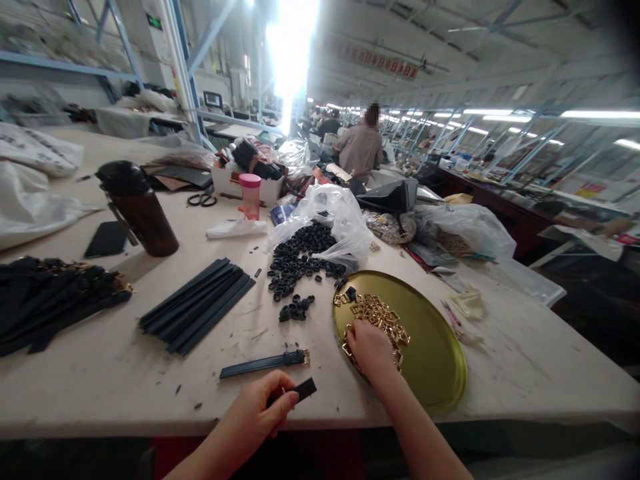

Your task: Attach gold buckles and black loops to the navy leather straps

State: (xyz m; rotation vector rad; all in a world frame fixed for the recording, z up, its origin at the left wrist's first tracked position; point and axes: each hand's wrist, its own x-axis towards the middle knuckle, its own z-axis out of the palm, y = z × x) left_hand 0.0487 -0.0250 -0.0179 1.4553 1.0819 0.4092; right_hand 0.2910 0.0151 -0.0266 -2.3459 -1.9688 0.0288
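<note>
My left hand (270, 403) pinches a dark strap (306, 389) near the table's front edge, its squared end sticking out to the right. Over the gold tray (435, 360), my right hand (371, 347) reaches down among a heap of gold buckles (380, 313). Its fingertips are closed down at the buckles, and whether one is between them is hidden. A strap with a gold buckle fitted (265, 363) lies just beyond my left hand. Black strap loops (300, 260) spill out of a clear plastic bag (335, 213). A stack of dark straps (197, 307) lies to the left.
A pile of buckled straps (55, 300) is at the far left. Behind it stand a phone (106, 239) and a dark bottle (140, 213). Scissors (202, 198), a pink-lidded cup (250, 198) and plastic bags are further back. A person (359, 147) is in the background.
</note>
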